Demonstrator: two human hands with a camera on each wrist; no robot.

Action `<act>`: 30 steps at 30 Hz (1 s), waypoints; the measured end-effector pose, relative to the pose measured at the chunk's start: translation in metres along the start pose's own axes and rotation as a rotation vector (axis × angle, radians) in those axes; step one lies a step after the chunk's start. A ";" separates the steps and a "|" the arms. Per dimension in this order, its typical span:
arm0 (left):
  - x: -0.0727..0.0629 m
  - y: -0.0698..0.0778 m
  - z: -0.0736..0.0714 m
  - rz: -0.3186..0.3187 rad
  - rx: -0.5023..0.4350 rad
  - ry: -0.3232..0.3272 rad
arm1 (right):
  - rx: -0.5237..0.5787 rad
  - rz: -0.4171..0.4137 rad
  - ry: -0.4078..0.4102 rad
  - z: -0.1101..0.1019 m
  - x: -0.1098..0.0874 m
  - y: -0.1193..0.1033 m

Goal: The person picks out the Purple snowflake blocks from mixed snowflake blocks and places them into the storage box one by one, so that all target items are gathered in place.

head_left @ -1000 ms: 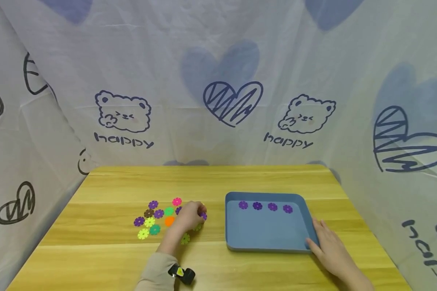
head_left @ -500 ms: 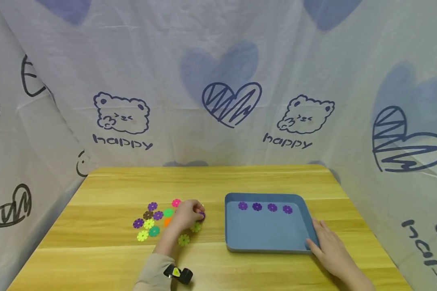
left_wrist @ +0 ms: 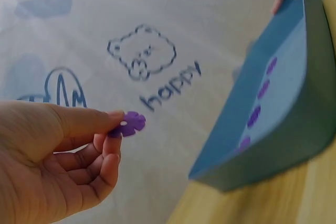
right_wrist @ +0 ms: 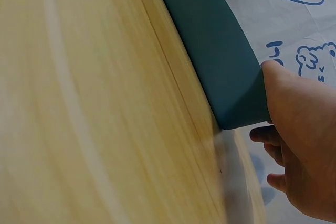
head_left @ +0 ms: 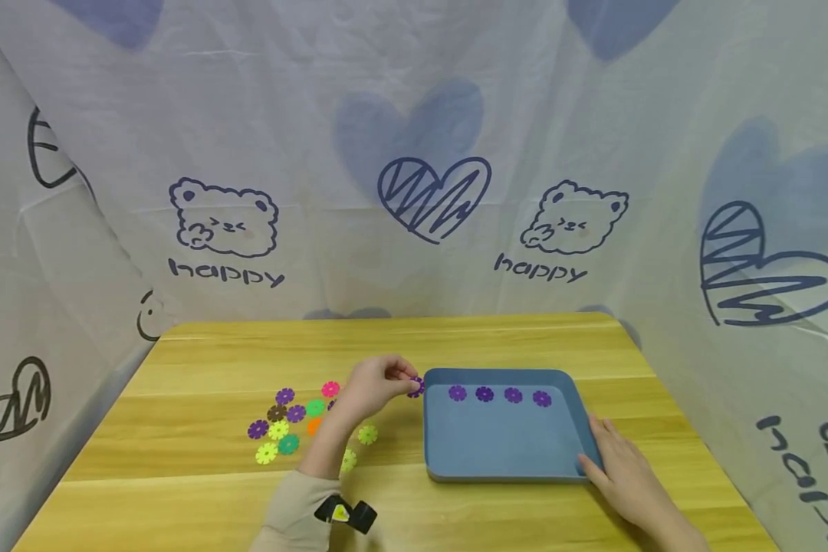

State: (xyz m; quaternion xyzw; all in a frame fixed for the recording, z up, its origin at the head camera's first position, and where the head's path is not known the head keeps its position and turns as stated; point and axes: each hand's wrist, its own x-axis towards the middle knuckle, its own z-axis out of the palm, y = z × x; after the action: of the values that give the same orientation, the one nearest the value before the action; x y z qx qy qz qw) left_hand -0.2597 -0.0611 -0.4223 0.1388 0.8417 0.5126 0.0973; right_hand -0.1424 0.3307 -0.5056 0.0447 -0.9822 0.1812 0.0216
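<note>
My left hand [head_left: 379, 383] pinches a purple flower-shaped disc [left_wrist: 131, 124] between thumb and fingers. In the head view it is close to the left rim of the blue tray [head_left: 504, 448], held above the table. Inside the tray, several purple discs [head_left: 484, 394] lie in a row along the far side. At the tray's near right corner, my right hand [head_left: 624, 468] grips the wall, thumb over the rim and fingers along the outside. The right wrist view shows the thumb at the rim of the tray [right_wrist: 220, 61] with the other fingers curled beneath.
Loose flower-shaped discs in green [head_left: 315, 408], yellow [head_left: 267, 453], pink [head_left: 330, 389], brown [head_left: 277, 412], orange and purple are spread left of the tray on the wooden table [head_left: 200, 498]. Part of the group is hidden by the left forearm. A printed cloth [head_left: 359, 253] hangs behind.
My left hand has picked up a purple disc from the right side of the loose group and carried it up and right to the tray's left rim. My right hand keeps its place.
</note>
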 end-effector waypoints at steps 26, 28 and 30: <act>0.063 0.046 0.145 -0.011 -0.346 -0.144 | 0.001 -0.015 0.019 -0.001 0.001 -0.001; 0.065 0.040 0.157 -0.027 -0.371 -0.141 | 0.000 -0.008 0.014 -0.001 0.001 -0.001; 0.067 0.035 0.169 -0.038 -0.370 -0.138 | 0.003 -0.005 0.017 -0.002 0.000 0.000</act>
State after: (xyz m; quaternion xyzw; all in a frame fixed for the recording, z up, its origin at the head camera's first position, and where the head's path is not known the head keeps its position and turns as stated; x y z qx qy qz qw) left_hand -0.2665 0.1177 -0.4692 0.1375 0.7269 0.6460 0.1881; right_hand -0.1426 0.3314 -0.5040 0.0459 -0.9815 0.1832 0.0305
